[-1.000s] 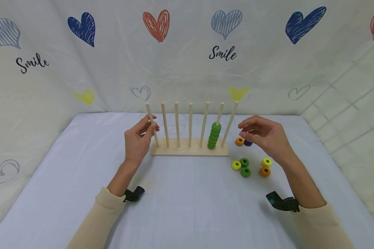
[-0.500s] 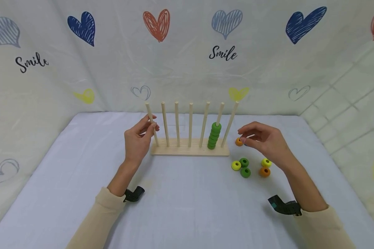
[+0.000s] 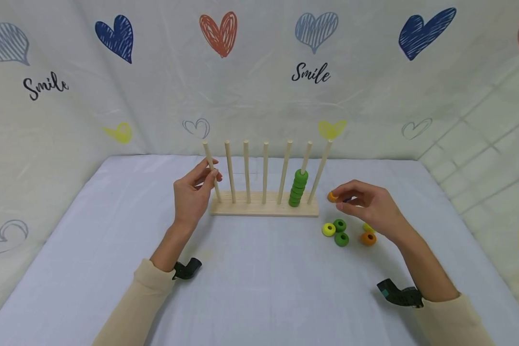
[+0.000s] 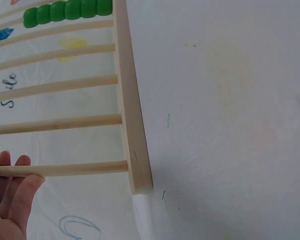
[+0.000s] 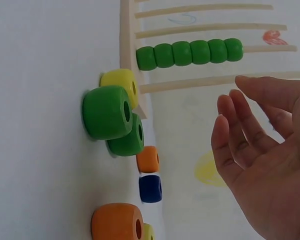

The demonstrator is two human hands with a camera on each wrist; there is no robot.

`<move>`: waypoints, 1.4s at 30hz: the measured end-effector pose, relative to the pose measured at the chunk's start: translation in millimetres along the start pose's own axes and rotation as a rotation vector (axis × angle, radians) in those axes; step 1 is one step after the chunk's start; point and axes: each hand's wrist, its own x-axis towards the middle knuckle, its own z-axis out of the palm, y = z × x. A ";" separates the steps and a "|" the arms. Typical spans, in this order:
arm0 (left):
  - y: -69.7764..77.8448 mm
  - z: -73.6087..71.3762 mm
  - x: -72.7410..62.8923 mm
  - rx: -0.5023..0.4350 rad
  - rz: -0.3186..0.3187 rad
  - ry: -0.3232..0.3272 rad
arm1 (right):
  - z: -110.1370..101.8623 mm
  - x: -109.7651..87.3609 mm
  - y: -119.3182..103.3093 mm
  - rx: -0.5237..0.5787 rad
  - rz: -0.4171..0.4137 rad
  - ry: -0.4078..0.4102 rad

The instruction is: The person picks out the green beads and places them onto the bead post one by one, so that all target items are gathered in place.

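A wooden rack with a row of upright pegs stands on the table. My left hand pinches its leftmost peg between thumb and fingers. Several green beads are stacked on the second peg from the right. Right of the rack, my right hand hovers with fingers loosely bent, thumb and fingertips apart, nothing between them. In the head view it overlaps a dark blue bead and comes right up to an orange bead, both lying on the table.
In front of the right hand lie a yellow bead and two loose green beads in a cluster. Another orange bead sits beside a second yellow bead, partly hidden by the hand. A heart-printed sheet hangs behind the table.
My right hand has come down and a little nearer to me, now covering more of the dark blue bead and the farther yellow bead. The left hand keeps its grip on the peg.
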 end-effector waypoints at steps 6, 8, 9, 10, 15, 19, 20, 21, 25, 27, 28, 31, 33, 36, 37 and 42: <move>0.6 -0.1 -0.6 0.002 -0.009 -0.006 | -0.7 -3.2 5.3 0.001 0.011 -0.024; 1.2 -0.2 -0.5 0.002 -0.008 -0.006 | -1.2 -3.9 6.3 -0.009 0.022 -0.034; 1.4 -0.1 -0.4 0.002 -0.006 -0.006 | -1.4 -4.1 6.7 -0.013 0.028 -0.041; 1.7 -0.1 -0.2 0.002 -0.004 -0.005 | -1.6 -4.4 7.1 -0.022 0.032 -0.046; 2.3 0.1 0.8 -0.003 0.014 -0.001 | -3.6 -7.3 9.5 -0.019 0.047 -0.076; 2.2 0.0 0.8 0.002 0.016 -0.002 | -4.4 -11.4 12.5 -0.007 0.051 -0.095; 2.2 -0.1 0.6 0.005 0.015 -0.003 | -4.2 -12.4 13.4 -0.010 0.052 -0.097; 2.1 -0.2 0.4 0.006 0.013 -0.003 | -3.9 -13.3 14.3 -0.013 0.053 -0.099; 1.8 -0.3 0.2 0.009 0.014 -0.003 | -2.4 -16.7 17.5 -0.037 0.057 -0.099; 1.7 -0.2 0.3 0.006 0.013 -0.005 | -2.1 -18.6 18.2 -0.047 0.060 -0.098; 1.8 -0.3 0.4 0.006 0.011 -0.006 | -2.0 -19.3 18.4 -0.052 0.064 -0.100; 2.5 -0.5 0.7 0.005 0.007 -0.007 | -2.4 -21.5 19.2 -0.058 0.074 -0.113; 2.2 -0.2 0.9 0.003 0.004 -0.005 | -3.1 -22.5 20.0 -0.059 0.075 -0.124; 0.9 0.8 1.4 -0.022 -0.003 0.000 | -4.2 -24.4 22.1 -0.047 0.076 -0.147; 0.4 1.2 1.5 -0.033 -0.006 0.001 | -4.4 -24.9 23.0 -0.043 0.074 -0.157; 0.5 1.3 1.4 -0.051 -0.008 0.009 | -4.1 -25.7 26.2 -0.029 0.067 -0.205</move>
